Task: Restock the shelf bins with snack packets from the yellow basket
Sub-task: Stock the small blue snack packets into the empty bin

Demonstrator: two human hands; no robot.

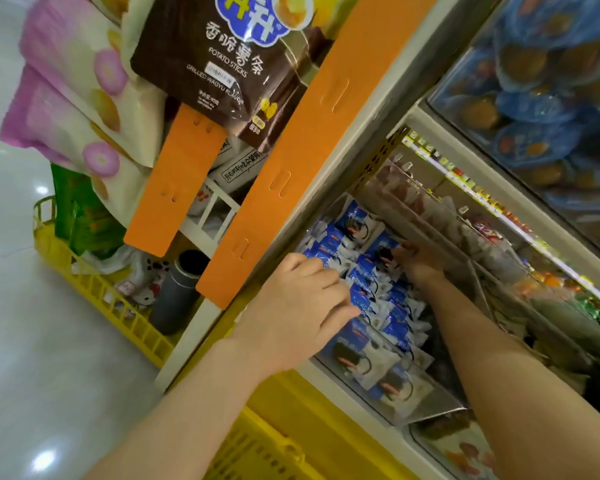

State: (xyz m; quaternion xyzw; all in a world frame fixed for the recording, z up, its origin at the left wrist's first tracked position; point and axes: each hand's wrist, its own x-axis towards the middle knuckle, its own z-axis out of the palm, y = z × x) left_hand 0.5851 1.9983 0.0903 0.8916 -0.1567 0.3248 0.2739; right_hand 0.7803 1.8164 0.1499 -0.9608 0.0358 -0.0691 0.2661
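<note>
A: Step in hand?
B: Settling blue-and-white foil snack packets [378, 368] inside the clear plastic shelf bin [430, 407], judging by both hands being in it. Looking near the end of this bin's fill, with rows running from front wall to far end.
A: Left hand [298, 306]?
B: Coming in over the bin's left edge, palm down, fingers bent, pressing on packet tops around mid-bin. Not grasping anything visible. Loose, just pushing.
A: Right hand [418, 263]?
B: Stretching deep toward the bin's far right corner, forearm crossing above the front wall. Touching a packet there with the fingertips. Pinching or only nudging, cannot tell, too blurred.
A: Supply?
B: Seeing a yellow slatted plastic basket [257, 441] under the forearms, below the shelf's front edge, contents hidden. Also spotting a second yellow basket [132, 320] on the floor at left, holding a dark cylindrical bottle [177, 292] and bags.
A: Next move?
B: Guessing: lifting both hands clear, going down to the basket for more, or shifting to a neighbouring bin. Needing a straight-up exit, avoiding dragging packets over the front wall.
</note>
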